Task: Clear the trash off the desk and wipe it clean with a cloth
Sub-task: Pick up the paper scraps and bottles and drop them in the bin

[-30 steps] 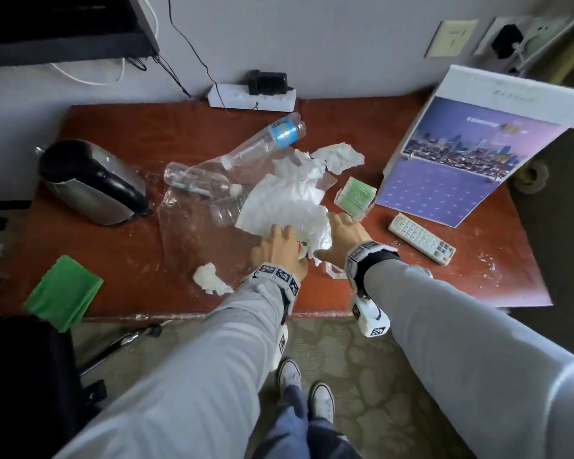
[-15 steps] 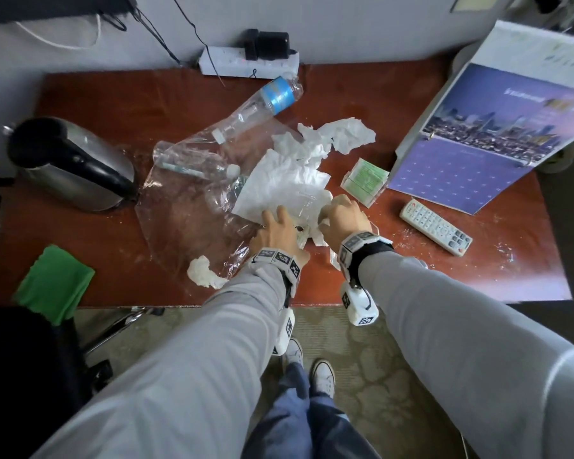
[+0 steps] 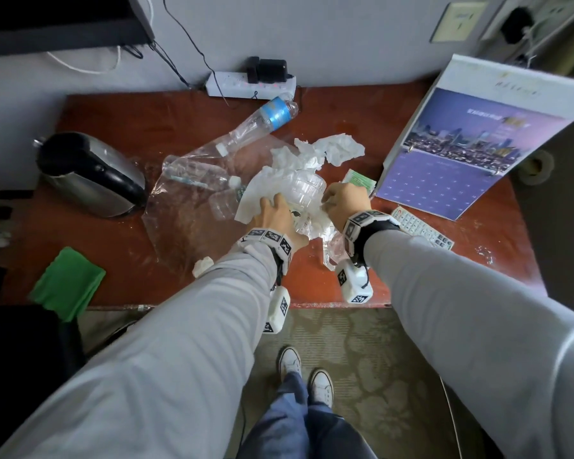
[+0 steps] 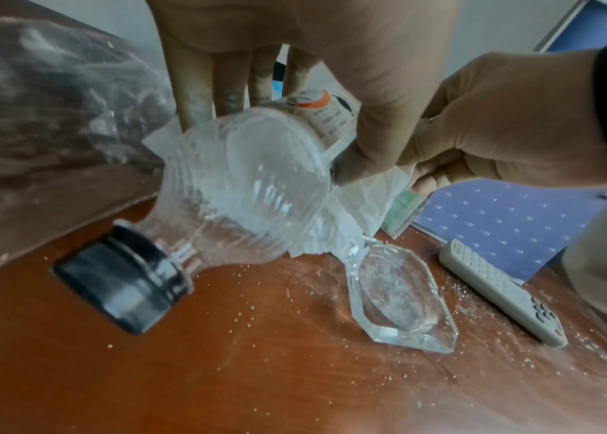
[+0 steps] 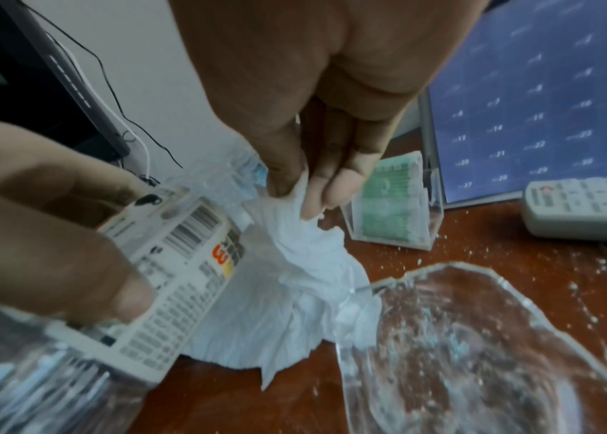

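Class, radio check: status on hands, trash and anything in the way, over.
Left hand grips bottle. Right hand pinches tissue. More trash on desk; green cloth untouched. Glass ashtray beside the tissue.

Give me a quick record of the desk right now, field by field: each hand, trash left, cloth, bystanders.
left hand: grips clear bottle
right hand: pinches tissue
trash left: blue-label bottle, plastic bag, tissue wad
cloth: green, desk's front left edge, untouched
bystanders: kettle, remote, calendar, glass ashtray
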Tool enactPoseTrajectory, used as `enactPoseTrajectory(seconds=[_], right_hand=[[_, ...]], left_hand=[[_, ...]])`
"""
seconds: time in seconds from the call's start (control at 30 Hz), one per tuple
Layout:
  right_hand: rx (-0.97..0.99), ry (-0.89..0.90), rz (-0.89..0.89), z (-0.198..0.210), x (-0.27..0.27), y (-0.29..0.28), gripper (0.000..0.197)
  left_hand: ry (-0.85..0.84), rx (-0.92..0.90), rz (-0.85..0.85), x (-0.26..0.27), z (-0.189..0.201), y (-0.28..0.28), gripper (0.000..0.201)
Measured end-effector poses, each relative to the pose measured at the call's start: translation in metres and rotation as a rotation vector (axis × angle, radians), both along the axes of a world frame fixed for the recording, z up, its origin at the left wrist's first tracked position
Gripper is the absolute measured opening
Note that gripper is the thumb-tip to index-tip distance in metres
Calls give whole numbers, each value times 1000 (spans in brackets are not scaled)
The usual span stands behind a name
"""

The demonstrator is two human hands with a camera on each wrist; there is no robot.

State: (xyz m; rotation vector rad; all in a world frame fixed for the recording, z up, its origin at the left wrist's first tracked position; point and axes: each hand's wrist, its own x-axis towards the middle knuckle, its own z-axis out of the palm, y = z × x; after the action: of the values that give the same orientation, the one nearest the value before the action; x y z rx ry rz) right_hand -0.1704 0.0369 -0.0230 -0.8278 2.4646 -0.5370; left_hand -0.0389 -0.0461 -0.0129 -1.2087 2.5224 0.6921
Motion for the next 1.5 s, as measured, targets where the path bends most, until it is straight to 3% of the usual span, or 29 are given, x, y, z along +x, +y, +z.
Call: enactPoseTrajectory(seconds=[0.2, 0.33, 0.53, 0.8, 1.2, 1.5], right_hand=[[-13, 94, 21, 47, -4, 11, 17], [-39, 142, -4, 71, 0, 21, 23], [-71, 173, -33, 86, 21, 39, 24], [-86, 209, 84, 100, 73, 73, 22], [10, 154, 499, 65, 231, 128, 26], [56, 117, 802, 38, 411, 119, 23]], left_hand=[[77, 46, 38, 5, 35, 1, 96], [146, 55, 58, 10, 53, 3, 92], [161, 13, 47, 31, 67, 18, 91], [238, 23, 166, 95, 77, 61, 93], [150, 15, 543, 281, 51, 178, 81], [49, 90, 875, 470, 23, 234, 81]])
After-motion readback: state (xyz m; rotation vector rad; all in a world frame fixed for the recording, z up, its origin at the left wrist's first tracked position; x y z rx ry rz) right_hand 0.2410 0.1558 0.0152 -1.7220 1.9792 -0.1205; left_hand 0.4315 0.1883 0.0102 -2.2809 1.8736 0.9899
